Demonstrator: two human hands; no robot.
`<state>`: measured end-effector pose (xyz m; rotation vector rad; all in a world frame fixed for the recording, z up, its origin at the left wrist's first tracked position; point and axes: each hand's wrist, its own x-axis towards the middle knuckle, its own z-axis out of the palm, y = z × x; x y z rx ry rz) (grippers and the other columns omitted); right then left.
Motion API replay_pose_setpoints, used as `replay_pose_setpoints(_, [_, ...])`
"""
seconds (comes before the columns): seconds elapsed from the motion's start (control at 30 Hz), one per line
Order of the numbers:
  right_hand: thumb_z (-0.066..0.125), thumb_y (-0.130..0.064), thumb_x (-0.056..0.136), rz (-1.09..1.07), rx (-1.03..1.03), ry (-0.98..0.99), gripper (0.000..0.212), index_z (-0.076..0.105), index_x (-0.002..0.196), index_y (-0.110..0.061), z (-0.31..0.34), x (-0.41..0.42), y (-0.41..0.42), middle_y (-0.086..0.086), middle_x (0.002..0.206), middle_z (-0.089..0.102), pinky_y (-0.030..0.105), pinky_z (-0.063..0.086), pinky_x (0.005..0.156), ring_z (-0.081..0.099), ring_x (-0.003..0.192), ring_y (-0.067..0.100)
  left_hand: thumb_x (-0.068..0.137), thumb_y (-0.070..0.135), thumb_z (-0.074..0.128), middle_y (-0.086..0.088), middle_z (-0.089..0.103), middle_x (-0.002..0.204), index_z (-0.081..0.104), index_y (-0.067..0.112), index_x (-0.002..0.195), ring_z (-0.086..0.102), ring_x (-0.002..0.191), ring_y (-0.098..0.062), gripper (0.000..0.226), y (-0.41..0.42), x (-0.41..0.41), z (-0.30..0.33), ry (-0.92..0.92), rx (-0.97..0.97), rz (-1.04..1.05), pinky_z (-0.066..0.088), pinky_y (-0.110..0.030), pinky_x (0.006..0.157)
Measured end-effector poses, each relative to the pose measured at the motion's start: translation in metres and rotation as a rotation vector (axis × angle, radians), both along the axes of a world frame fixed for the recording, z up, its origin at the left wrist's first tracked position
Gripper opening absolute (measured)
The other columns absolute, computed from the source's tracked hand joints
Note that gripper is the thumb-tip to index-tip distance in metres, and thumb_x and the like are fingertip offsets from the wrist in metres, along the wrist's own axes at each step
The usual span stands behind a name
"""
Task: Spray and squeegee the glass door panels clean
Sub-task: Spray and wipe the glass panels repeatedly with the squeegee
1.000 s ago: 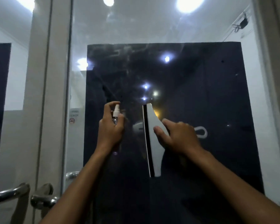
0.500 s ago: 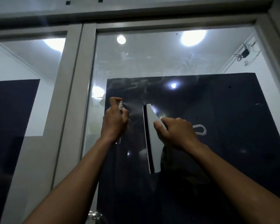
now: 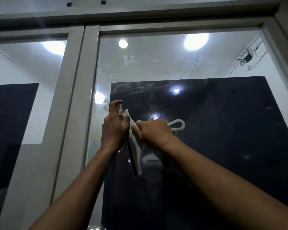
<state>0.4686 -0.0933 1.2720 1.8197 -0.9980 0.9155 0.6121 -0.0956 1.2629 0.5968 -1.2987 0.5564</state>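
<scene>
Spraying step: left hand (image 3: 114,130) grips bottle (image 3: 120,110), finger on nozzle; right hand (image 3: 154,131) holds squeegee (image 3: 134,146). Next, probably: blade flat on glass (image 3: 156,63).

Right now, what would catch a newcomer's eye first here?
Two hands meet mid-frame at the glass panel: the left hand grips a small spray bottle, and the right hand holds a white squeegee. Above, bright ceiling lights shine through the smeared glass.

Dim scene, ceiling lights (image 3: 196,41) glaring through glass, wide-angle edge distortion
</scene>
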Motion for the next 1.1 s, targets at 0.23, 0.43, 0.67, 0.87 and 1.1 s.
replay_pose_setpoints(0.23, [0.024,-0.057,0.103,-0.158,0.095,-0.032,0.053,0.064,0.121,-0.029,0.018,-0.04,0.001,0.016,0.123,0.065,0.039,0.04,0.081,0.06,0.114,0.036,0.098,0.016,0.05,-0.006,0.061,0.081,0.044,0.022,0.131,0.059,0.068,-0.022,0.034,-0.016,-0.007,-0.008,0.01,-0.001,-0.057,0.042,-0.033,0.062])
replay_pose_setpoints(0.43, [0.019,-0.062,0.101,-0.216,0.131,-0.168,0.052,0.061,0.088,-0.034,0.01,-0.111,0.012,0.009,0.111,0.069,0.04,0.042,0.082,0.063,0.103,0.033,0.1,0.015,0.05,0.003,0.058,0.076,0.044,0.023,0.131,0.061,0.065,-0.019,0.032,-0.015,-0.011,-0.013,-0.011,0.013,-0.086,0.054,-0.041,0.06])
replay_pose_setpoints(0.67, [0.021,-0.058,0.103,-0.173,0.125,-0.262,0.056,0.067,0.113,-0.029,0.009,-0.089,0.005,0.012,0.114,0.067,0.039,0.033,0.077,0.06,0.107,0.036,0.095,0.026,0.045,-0.004,0.063,0.078,0.043,0.026,0.129,0.067,0.067,-0.024,0.034,-0.007,-0.016,-0.017,-0.018,0.029,-0.121,0.058,-0.051,0.062])
replay_pose_setpoints(0.87, [0.02,-0.055,0.102,0.004,0.265,-0.678,0.055,0.059,0.094,-0.018,-0.06,-0.116,-0.012,0.016,0.1,0.065,0.037,0.036,0.073,0.059,0.098,0.04,0.099,0.02,0.049,-0.002,0.059,0.075,0.044,0.021,0.131,0.063,0.064,-0.021,0.033,-0.003,-0.024,-0.038,-0.055,0.045,-0.146,0.057,-0.046,0.059])
replay_pose_setpoints(1.1, [0.035,-0.033,0.105,0.562,0.613,-1.076,0.037,0.051,0.114,-0.001,-0.029,-0.07,0.003,0.018,0.082,0.064,0.028,0.044,0.052,0.056,0.061,0.025,0.099,0.017,0.05,-0.006,0.062,0.078,0.045,0.022,0.129,0.062,0.064,-0.02,0.031,0.003,-0.024,-0.046,-0.064,0.047,-0.146,0.048,-0.034,0.056])
